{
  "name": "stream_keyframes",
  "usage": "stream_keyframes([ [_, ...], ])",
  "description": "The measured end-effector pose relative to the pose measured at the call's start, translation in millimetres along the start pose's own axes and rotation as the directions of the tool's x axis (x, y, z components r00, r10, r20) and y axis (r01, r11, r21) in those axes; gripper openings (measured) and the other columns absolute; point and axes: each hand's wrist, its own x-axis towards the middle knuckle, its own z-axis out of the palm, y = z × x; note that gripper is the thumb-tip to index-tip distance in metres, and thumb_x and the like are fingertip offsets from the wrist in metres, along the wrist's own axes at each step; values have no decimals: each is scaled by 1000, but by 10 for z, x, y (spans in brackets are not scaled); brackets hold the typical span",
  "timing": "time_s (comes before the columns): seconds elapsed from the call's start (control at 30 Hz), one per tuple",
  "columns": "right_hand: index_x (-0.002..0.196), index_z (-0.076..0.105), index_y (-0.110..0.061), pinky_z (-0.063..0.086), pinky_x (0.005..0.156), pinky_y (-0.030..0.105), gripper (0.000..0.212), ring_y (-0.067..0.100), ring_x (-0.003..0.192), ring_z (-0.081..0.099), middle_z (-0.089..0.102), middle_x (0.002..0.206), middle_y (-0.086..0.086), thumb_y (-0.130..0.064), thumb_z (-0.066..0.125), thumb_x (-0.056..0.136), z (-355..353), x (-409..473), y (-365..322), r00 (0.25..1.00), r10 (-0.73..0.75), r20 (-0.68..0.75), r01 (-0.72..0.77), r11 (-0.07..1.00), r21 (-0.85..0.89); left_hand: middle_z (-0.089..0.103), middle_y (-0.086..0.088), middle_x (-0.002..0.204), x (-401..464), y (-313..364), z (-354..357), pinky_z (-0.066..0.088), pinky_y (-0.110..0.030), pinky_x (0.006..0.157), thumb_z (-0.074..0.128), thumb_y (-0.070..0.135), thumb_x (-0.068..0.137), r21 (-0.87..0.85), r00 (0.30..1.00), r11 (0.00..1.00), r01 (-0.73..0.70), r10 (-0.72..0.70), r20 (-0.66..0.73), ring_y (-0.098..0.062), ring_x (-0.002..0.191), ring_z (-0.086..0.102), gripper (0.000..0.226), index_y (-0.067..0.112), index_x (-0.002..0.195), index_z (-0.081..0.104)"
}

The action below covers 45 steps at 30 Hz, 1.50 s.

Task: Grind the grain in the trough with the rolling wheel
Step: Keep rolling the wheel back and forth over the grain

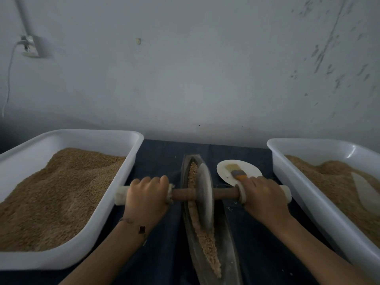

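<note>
A long, narrow, boat-shaped trough (223,233) of dark, dull metal lies on the desk (162,161), which is covered in dark blue cloth. Its pointed far end aims at the pale wall (185,68). Coarse, tan grain (205,239) fills its groove in a pebbly strip, seen both beyond the wheel and on the near side of it. The rolling wheel (204,194), a thin grey metal disc, stands upright in the trough on the grain, near the trough's far half. A round wooden axle (225,193) passes through its centre and ends in pale, cylindrical handles either side.

The left hand (147,194) has its grip wrapped tightly round the handle left of the trough; the right hand (264,194) is curled round the handle to the trough's right.

Left of the trough, almost touching the left handle's end, sits a white plastic tub (115,202) with rounded corners, heaped with fine brown grain. A matching tub (308,194) right of the trough holds a similar heap with a pale scoop-like piece lying in it; the right handle's end reaches just beside its rim. Between these rims the handles have little room sideways.

Just right of the trough's far end lies a small white plate (226,169) carrying a brush (236,172) with pale bristles and an orange handle, partly hidden by the right hand.
</note>
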Motion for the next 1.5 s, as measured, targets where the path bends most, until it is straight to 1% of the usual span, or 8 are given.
stream_keyframes([
  [0.23,68,60,-22,36,44,23,40,12,46,51,54,56,-8,-16,87,39,-314,-350,10,986,-164,-38,166,984,70,47,5,48,-380,111,-209,34,-26,41,87,22,37,-51,992,992,-114,110,-64,-15,38,45,42,19,55,49],
  [0.37,79,58,-32,45,93,36,33,12,100,55,62,86,-14,-32,79,54,-286,-116,36,950,-231,209,216,972,93,46,11,57,-121,66,-179,32,-22,48,68,41,69,59,983,997,-46,35,179,-7,50,45,29,28,68,42],
  [0.7,79,66,-23,36,52,26,16,14,70,57,62,78,-2,-20,64,64,-40,850,24,639,54,768,-203,974,100,64,5,57,726,-224,176,54,-26,59,66,27,53,-87,665,959,269,-119,737,-13,56,63,11,17,57,66],
  [0.83,82,58,-28,35,57,27,11,15,74,56,53,75,-10,-27,58,71,-146,525,-49,791,40,611,-103,992,68,57,9,59,357,-120,124,35,-22,47,53,37,75,-13,844,978,207,-172,508,-7,53,53,18,23,63,54],
  [0.93,74,48,-30,30,53,23,30,17,59,53,53,67,-8,-22,74,61,-263,44,-141,971,-33,235,16,997,74,46,11,53,-99,32,-5,25,-21,44,59,33,72,-1,987,997,81,-80,138,-8,45,42,23,24,60,42],
  [1.03,73,56,-15,35,51,29,25,21,52,51,55,62,4,-14,76,57,-257,-349,-169,976,-104,-190,119,990,70,43,3,48,-404,135,-76,31,-26,43,52,23,76,-21,976,999,-36,31,-216,-16,40,40,22,18,56,45],
  [1.17,76,55,-16,39,50,30,26,20,52,50,55,62,3,-15,76,62,-106,-385,-143,969,-92,-228,114,990,84,43,1,48,-391,137,-31,32,-26,43,46,18,79,39,945,998,-53,62,-322,-17,40,40,24,17,55,45],
  [1.5,69,51,-32,30,53,27,4,10,62,48,51,67,-11,-33,54,72,213,781,93,866,9,500,-83,988,127,56,8,62,647,-192,304,35,-23,51,49,37,78,35,906,982,183,-182,382,-9,55,52,20,24,65,54],
])
